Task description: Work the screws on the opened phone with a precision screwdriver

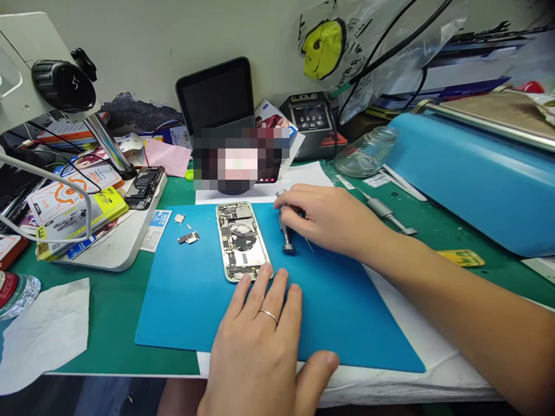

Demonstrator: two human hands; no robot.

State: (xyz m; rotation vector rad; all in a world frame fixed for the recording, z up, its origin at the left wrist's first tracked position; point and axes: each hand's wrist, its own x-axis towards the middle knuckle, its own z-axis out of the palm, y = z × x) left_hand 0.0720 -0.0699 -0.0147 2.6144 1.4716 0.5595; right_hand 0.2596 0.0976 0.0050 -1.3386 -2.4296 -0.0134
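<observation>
An opened phone (243, 240) lies on the blue mat (182, 306), its inner parts showing. My left hand (269, 335) rests palm down at the phone's lower end, fingers spread, with fingertips at its bottom edge. To the right of the phone, my right hand (321, 219) has thumb and index finger at the top of a dark screwdriver (287, 238). A thin metal tool tip (309, 245) shows under that hand. Small metal parts (188, 237) lie left of the phone.
Left stands a microscope (110, 144), its base holding boxes and another opened phone (145, 188). Behind are a dark screen (217, 95) and a glass jar (366, 153). A grey screwdriver (384, 211) and a blue case (468, 179) lie at the right.
</observation>
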